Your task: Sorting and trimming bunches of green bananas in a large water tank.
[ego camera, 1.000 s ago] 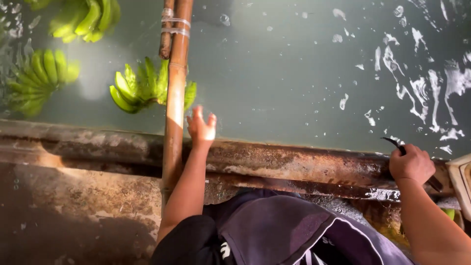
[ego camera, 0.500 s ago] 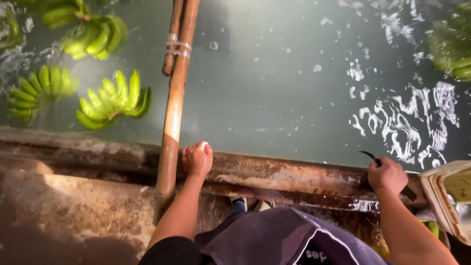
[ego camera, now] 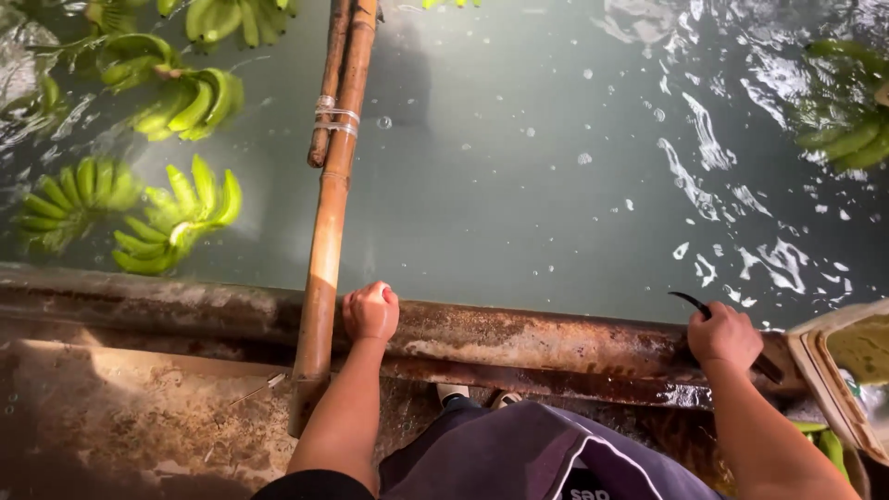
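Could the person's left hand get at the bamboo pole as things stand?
Probably yes: the left hand rests closed on the tank rim, right beside the bamboo pole, with nothing between them.

Green banana bunches [ego camera: 176,218] float far left and far right [ego camera: 847,134] in murky water [ego camera: 519,167]; tan crate [ego camera: 847,370] near right.

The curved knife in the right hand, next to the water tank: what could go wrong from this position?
The right hand grips a curved knife whose blade juts over the tank rim; on that wet, rusty edge it might slip and fall into the water. The left hand rests as a fist on the same rim beside the bamboo pole; leaning on it, the fist could slide off.
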